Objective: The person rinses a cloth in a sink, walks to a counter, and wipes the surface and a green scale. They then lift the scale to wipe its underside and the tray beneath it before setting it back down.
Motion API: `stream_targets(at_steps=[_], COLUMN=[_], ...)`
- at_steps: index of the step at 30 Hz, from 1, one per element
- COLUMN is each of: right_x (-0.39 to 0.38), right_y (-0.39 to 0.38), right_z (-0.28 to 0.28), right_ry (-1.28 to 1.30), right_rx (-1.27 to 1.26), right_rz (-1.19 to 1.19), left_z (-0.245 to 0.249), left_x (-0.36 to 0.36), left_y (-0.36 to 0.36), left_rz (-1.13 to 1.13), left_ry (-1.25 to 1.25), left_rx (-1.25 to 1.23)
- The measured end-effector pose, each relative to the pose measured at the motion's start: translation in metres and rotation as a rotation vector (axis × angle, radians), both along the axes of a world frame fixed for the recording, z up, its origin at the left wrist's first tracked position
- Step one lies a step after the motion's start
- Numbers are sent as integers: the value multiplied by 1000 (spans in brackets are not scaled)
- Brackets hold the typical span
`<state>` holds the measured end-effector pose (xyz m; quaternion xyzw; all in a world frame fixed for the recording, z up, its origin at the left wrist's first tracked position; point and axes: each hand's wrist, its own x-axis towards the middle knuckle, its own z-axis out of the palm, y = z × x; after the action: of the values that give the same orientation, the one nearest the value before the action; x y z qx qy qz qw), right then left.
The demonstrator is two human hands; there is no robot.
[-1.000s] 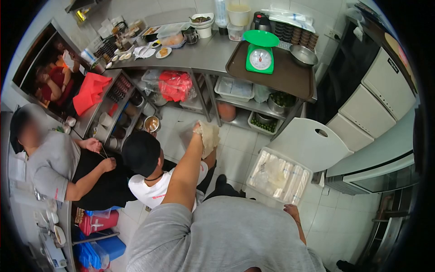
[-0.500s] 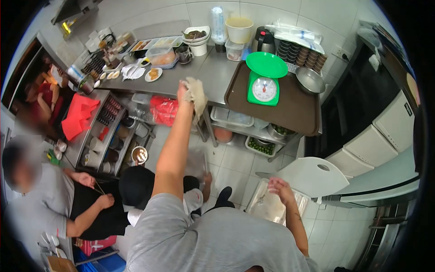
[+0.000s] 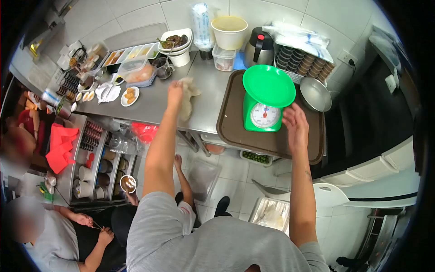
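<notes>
My left hand (image 3: 176,96) is closed on a beige cloth (image 3: 186,97), which hangs over the front part of the steel counter (image 3: 208,90). Raised beside the green scale (image 3: 264,106), my right hand (image 3: 297,122) has its fingers spread and nothing in it. Its fingertips are just below the right edge of the scale's green pan (image 3: 269,85); whether they touch it I cannot tell. The scale stands on a brown tray (image 3: 226,122). A metal bowl (image 3: 316,94) lies at the tray's back right corner.
Behind stand a cream bucket (image 3: 229,34), a thermos (image 3: 259,47) and stacked dark cups (image 3: 303,61). Food containers (image 3: 136,70) and a small plate (image 3: 130,96) are at the left. Two co-workers are at the lower left, one holding a cup (image 3: 128,183). A plastic bin (image 3: 270,214) stands below.
My right hand has risen from over the floor bin to beside the scale. The cloth in my left hand is now lower against the counter. The view has moved closer to the counter.
</notes>
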<state>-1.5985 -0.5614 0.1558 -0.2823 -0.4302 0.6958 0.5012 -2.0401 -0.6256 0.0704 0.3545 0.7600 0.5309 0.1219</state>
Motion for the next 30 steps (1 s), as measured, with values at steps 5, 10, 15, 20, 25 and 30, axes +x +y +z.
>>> stream_targets(at_steps=[5,10,15,20,25,30], right_x=[-43,-62,-48,-30,2,-1], right_y=[46,54,59,49,40,26], right_z=[19,11,23,19,5,-48], right_ry=[283,150,33,42,-226,-495], right_rx=[-209,-283,-331,-343,-20,141], right_rz=[-10,-52,-136,-42,-61,178], left_z=[138,145,142,140,96,-2], left_x=[110,232,296,307,252,288], left_y=[57,96,58,2,-38,5], left_rz=[-314,-611,-648,-441,-11,-135], left_ry=[-274,930,752,629,-257,-251], left_rx=[390,-319,-232,144,501,139])
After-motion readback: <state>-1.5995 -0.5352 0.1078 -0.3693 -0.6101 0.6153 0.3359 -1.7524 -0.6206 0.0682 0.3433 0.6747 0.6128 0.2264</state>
